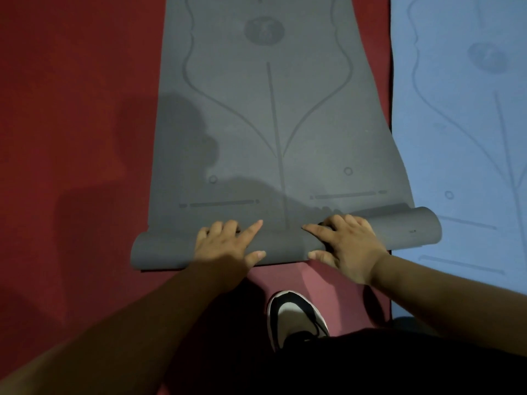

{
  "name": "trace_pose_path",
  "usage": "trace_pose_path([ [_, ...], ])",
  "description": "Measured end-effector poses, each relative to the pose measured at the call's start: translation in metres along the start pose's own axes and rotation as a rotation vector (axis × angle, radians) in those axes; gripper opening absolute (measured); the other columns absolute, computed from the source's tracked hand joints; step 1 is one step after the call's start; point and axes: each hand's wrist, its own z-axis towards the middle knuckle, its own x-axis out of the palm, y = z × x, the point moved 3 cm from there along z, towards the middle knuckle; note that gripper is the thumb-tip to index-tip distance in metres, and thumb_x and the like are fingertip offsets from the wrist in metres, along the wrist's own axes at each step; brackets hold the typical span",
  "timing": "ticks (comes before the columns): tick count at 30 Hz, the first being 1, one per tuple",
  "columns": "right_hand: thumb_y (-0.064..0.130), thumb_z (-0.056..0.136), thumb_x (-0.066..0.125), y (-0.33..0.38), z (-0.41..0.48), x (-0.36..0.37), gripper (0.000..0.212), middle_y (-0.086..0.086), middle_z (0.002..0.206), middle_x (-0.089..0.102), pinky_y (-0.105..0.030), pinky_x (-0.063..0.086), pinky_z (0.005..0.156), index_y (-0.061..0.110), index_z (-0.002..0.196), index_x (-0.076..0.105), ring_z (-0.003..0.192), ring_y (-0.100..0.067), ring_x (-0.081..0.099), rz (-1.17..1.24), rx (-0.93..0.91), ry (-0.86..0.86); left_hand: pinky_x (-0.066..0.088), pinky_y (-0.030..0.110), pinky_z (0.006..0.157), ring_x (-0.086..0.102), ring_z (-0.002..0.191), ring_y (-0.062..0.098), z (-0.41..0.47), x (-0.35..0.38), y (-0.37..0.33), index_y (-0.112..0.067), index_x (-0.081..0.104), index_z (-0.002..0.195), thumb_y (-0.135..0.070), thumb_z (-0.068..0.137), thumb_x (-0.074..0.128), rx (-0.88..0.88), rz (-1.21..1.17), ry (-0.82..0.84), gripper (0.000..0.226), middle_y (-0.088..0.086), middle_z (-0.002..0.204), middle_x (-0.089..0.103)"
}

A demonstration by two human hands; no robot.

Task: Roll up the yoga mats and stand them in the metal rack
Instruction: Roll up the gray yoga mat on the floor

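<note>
A grey yoga mat (pixel 271 124) with printed alignment lines lies flat on the red floor and runs away from me. Its near end is wound into a low roll (pixel 399 229) that spans the mat's width. My left hand (pixel 228 246) lies on top of the roll left of the centre line, its fingers curled over the far side and its thumb on the near side. My right hand (pixel 342 240) grips the roll the same way right of centre. A blue yoga mat (pixel 470 124) lies flat at the right. No metal rack is in view.
Red carpet (pixel 71 138) covers the floor on the left and in front of the roll. My black-and-white shoe (pixel 293 315) stands just behind the roll, between my arms. The blue mat's edge lies close beside the grey one.
</note>
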Motion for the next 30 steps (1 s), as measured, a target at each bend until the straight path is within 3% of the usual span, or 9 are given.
trace_pose_path([
  [3,0.086,0.081,0.012,-0.004,0.014,-0.009,0.08,0.007,0.128,0.05,-0.042,0.034,0.107,0.054,0.154,0.025,0.119,-0.022,0.047,0.039,-0.005,0.084,0.039,0.058,0.105,0.057,0.111,0.034,-0.018,0.005,-0.004,-0.04,0.046,0.152,-0.07,0.086,0.046,0.025,0.018,-0.192,0.073,0.007,0.121,0.062],
  [6,0.085,0.079,0.012,-0.007,0.019,-0.011,0.082,0.007,0.131,0.05,-0.042,0.035,0.106,0.053,0.153,0.025,0.12,-0.022,0.046,0.031,-0.028,0.118,0.034,0.063,0.11,0.057,0.119,0.037,-0.026,0.011,-0.006,-0.038,0.049,0.15,-0.072,0.079,0.058,0.022,0.034,-0.175,0.079,0.01,0.129,0.062],
  [11,0.085,0.082,0.012,-0.005,0.021,-0.015,0.08,0.006,0.135,0.049,-0.043,0.036,0.106,0.052,0.154,0.023,0.123,-0.023,0.047,0.033,-0.022,0.147,0.04,0.061,0.106,0.059,0.107,0.034,-0.013,0.005,-0.006,-0.038,0.057,0.144,-0.072,0.083,0.045,-0.017,-0.029,-0.115,0.071,0.009,0.115,0.064],
  [13,0.081,0.089,0.018,-0.003,0.016,-0.017,0.074,0.001,0.133,0.05,-0.044,0.04,0.102,0.05,0.155,0.026,0.118,-0.026,0.05,0.0,-0.022,0.032,0.041,0.058,0.105,0.057,0.106,0.033,-0.005,0.004,-0.002,-0.042,0.052,0.146,-0.075,0.085,0.037,-0.017,-0.017,-0.077,0.071,0.008,0.115,0.063],
  [15,0.074,0.096,0.029,0.003,0.002,-0.012,0.067,-0.007,0.128,0.054,-0.047,0.043,0.097,0.043,0.155,0.035,0.11,-0.032,0.054,-0.035,-0.03,-0.152,0.032,0.053,0.111,0.051,0.118,0.029,0.004,-0.004,0.003,-0.05,0.034,0.153,-0.078,0.089,0.028,-0.03,0.028,-0.023,0.07,0.004,0.127,0.057],
  [17,0.071,0.098,0.035,0.009,-0.009,-0.001,0.066,-0.014,0.129,0.055,-0.052,0.041,0.103,0.037,0.155,0.039,0.114,-0.037,0.053,-0.081,-0.034,-0.233,0.024,0.048,0.115,0.043,0.128,0.026,0.013,-0.009,0.005,-0.053,0.017,0.156,-0.078,0.094,0.028,-0.032,0.029,0.081,0.069,0.0,0.136,0.049],
  [19,0.07,0.099,0.037,0.01,-0.008,0.004,0.065,-0.016,0.131,0.055,-0.054,0.038,0.108,0.038,0.155,0.04,0.117,-0.038,0.052,-0.09,-0.011,-0.24,0.024,0.046,0.113,0.041,0.13,0.025,0.019,-0.015,0.005,-0.052,0.013,0.157,-0.077,0.095,0.029,-0.03,0.029,0.139,0.069,0.0,0.138,0.047],
  [24,0.073,0.1,0.025,0.006,0.007,-0.003,0.064,-0.011,0.126,0.058,-0.05,0.042,0.099,0.041,0.154,0.037,0.108,-0.035,0.056,-0.105,0.015,-0.144,0.025,0.046,0.112,0.041,0.13,0.026,0.026,-0.02,0.006,-0.052,0.012,0.157,-0.078,0.095,0.027,-0.033,0.026,0.21,0.069,0.001,0.142,0.047],
  [30,0.077,0.096,0.019,0.0,0.02,-0.014,0.066,-0.002,0.124,0.056,-0.045,0.038,0.102,0.049,0.155,0.029,0.109,-0.028,0.054,-0.093,0.003,-0.086,0.028,0.046,0.11,0.042,0.132,0.028,0.035,-0.023,0.009,-0.051,0.014,0.157,-0.078,0.095,0.026,-0.042,0.023,0.254,0.068,0.002,0.142,0.047],
])
